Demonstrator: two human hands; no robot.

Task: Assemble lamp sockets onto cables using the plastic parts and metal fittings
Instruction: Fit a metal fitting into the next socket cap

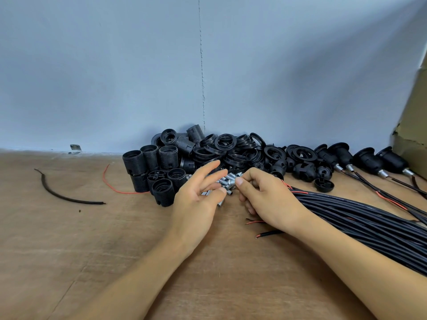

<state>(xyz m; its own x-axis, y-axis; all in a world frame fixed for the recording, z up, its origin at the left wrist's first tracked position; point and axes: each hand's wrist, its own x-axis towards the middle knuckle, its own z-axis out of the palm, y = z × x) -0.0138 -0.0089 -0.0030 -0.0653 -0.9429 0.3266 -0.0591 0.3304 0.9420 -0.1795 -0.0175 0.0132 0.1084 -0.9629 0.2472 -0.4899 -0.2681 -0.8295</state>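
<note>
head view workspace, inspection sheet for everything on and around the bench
surface: brown wooden bench
job's things: black threaded plastic socket barrels, black plastic rings, black dome caps, small silver metal fittings piled by the wall; assembled black sockets on cables at right
clutter: short black cable scrap, loose red wire, metal bracket
grippers: left hand spread over the fittings; right hand curled at them, grip unclear
cables: black cable bundle under right forearm, red ends bared
surroundings: pale blue wall, brown cardboard at right
</note>
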